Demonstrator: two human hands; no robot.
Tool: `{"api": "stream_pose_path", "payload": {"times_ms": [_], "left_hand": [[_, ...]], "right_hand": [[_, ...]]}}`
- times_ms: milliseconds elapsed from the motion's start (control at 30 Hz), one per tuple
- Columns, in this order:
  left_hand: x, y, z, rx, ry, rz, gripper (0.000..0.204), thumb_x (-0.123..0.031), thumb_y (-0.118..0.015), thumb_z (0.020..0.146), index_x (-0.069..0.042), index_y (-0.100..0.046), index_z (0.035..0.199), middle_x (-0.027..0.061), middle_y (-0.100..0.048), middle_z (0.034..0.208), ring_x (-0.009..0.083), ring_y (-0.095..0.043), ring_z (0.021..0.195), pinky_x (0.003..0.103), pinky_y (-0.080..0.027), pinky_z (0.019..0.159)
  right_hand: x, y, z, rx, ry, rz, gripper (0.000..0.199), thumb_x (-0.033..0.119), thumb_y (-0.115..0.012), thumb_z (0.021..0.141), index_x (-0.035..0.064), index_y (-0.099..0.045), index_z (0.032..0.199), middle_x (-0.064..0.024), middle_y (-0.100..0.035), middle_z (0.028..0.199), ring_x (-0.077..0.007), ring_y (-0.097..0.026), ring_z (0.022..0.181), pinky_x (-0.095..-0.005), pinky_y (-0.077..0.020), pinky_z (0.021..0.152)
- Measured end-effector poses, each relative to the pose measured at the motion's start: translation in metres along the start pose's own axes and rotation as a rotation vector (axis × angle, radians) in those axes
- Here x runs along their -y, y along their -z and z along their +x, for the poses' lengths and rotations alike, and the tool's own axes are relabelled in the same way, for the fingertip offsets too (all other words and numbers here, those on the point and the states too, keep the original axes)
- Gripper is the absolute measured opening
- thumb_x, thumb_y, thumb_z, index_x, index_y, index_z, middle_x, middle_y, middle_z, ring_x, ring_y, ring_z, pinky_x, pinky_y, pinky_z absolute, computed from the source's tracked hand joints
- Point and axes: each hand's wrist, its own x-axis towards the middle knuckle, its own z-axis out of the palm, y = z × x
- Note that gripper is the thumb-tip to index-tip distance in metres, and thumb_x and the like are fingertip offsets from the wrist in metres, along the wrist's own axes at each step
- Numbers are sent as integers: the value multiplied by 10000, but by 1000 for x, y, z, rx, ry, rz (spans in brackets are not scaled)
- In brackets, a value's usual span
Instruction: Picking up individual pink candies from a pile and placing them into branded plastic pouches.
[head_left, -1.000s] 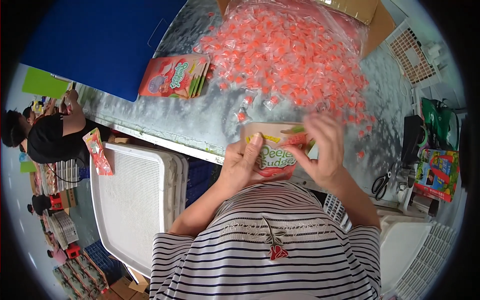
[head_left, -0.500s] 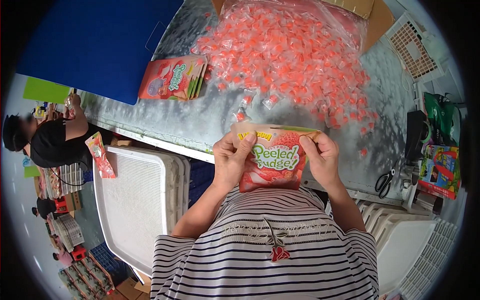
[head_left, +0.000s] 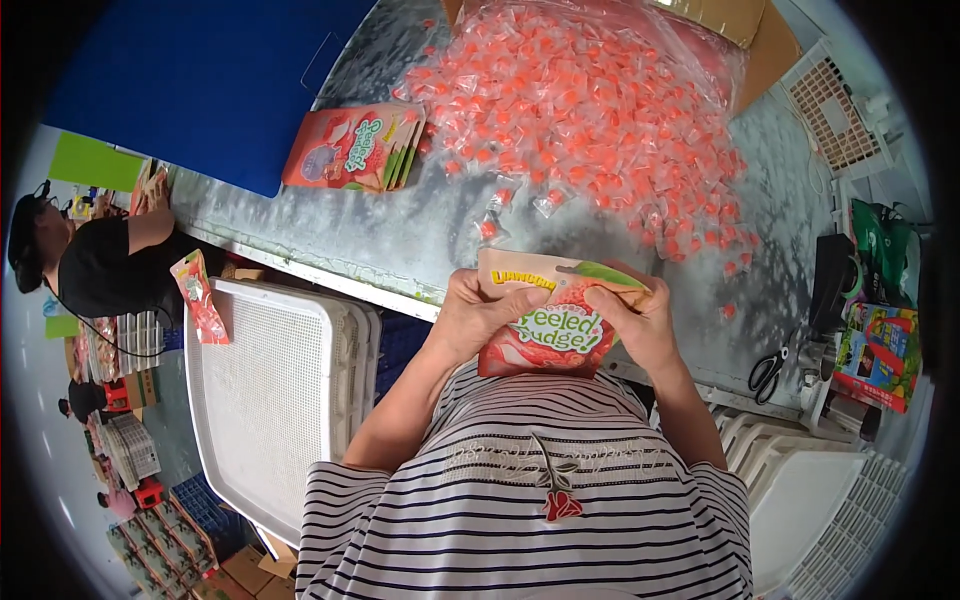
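I have one view only, from the wearer's head, looking steeply down over the striped shirt [head_left: 530, 500] and out across the counter [head_left: 400, 230]. It sits close to the chest, and the fisheye bends the counter's edge and darkens the corners. No second view overlaps it.

pouch [head_left: 548, 325]: glossy printed plastic film, smooth, held between left hand [head_left: 478, 318] and right hand [head_left: 636, 322]
sweets [head_left: 590, 120]: clear shiny plastic wrappers, crinkled
table [head_left: 400, 235]: dull grey metal, scuffed and mottled
crates [head_left: 275, 400]: matt white plastic, perforated
shirt [head_left: 530, 500]: soft striped cloth
box [head_left: 745, 30]: matt brown cardboard, far right
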Motion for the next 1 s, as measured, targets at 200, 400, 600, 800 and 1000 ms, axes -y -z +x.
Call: {"api": "stream_pose_path", "payload": {"times_ms": [200, 400, 600, 800, 1000], "left_hand": [[1, -1, 1, -23, 11, 8, 154, -45, -677, 857, 45, -701, 981, 93, -715, 891, 90, -645, 779, 240, -530, 706], [-9, -3, 6, -64, 4, 1, 142, -51, -699, 831, 44, -707, 936, 68, -709, 855, 75, -628, 739, 225, -511, 664], [-4, 21, 12, -163, -203, 209, 448, -262, -645, 911, 40, -527, 1219, 90, -624, 1033, 112, -572, 921, 264, -483, 789], [4, 41, -29, -394, -740, 805, 1049, -351, -787, 722, 41, -150, 1457, 312, -235, 1435, 463, -279, 1313, 467, -268, 1096], [8, 73, -63, -737, -744, 910, 1142, -224, -802, 656, 28, -50, 1479, 312, -45, 1509, 480, -108, 1401, 461, -227, 1130]], "right_hand": [[9, 0, 4, 49, 58, -197, 118, 48, -649, 877, -31, -665, 963, -5, -610, 816, -43, -539, 712, -199, -430, 621], [17, -13, 9, -14, 162, -414, 99, 34, -631, 880, -26, -676, 944, -21, -659, 777, -57, -561, 682, -224, -453, 604], [22, -22, 19, -86, 9, -440, 221, 94, -564, 937, -71, -663, 1045, -46, -682, 859, -83, -607, 767, -231, -492, 689], [19, -69, 49, -106, 192, -380, 295, 128, -533, 965, -52, -598, 1189, -63, -671, 1000, -90, -605, 855, -225, -487, 744], [16, -165, 66, 309, 242, -368, 296, 125, -513, 974, -41, -552, 1216, -61, -631, 1063, -95, -579, 897, -245, -478, 800]]}}
